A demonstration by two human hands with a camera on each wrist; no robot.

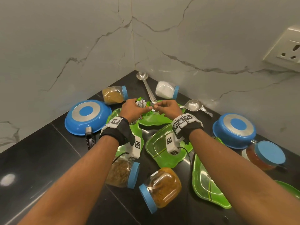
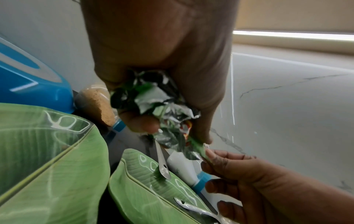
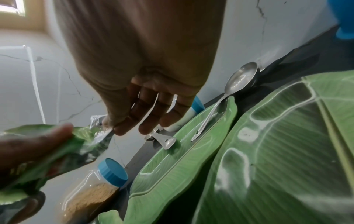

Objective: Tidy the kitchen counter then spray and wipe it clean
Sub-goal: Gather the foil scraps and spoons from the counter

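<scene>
left hand [image 1: 133, 108]: grips crumpled wrapper [image 1: 140, 103] | right hand [image 1: 167, 106]: at 3 o'clock, pinches its end | tabletop [image 1: 48, 159] below

Glossy blk stone counter [image 1: 40, 159]; crinkled foil wrapper [image 2: 153, 109]; shiny metal ladle [image 1: 146, 86].

The table [image 1: 40, 153] is black and shiny and sits in a corner of two grey walls. Two blue pans lie upside down on it, one on the left [image 1: 88, 116] and one on the right [image 1: 234, 130]. Green leaf plates [image 1: 164, 148] lie in the middle, some overlapping. Jars with blue lids lie on their sides: a white one [image 1: 166, 90] and a brown one [image 1: 114, 95] near the corner, and two more [image 1: 159, 188] close by. A long ladle [image 1: 146, 86] points into the corner. A spoon [image 1: 193, 105] lies near the right wall.
</scene>
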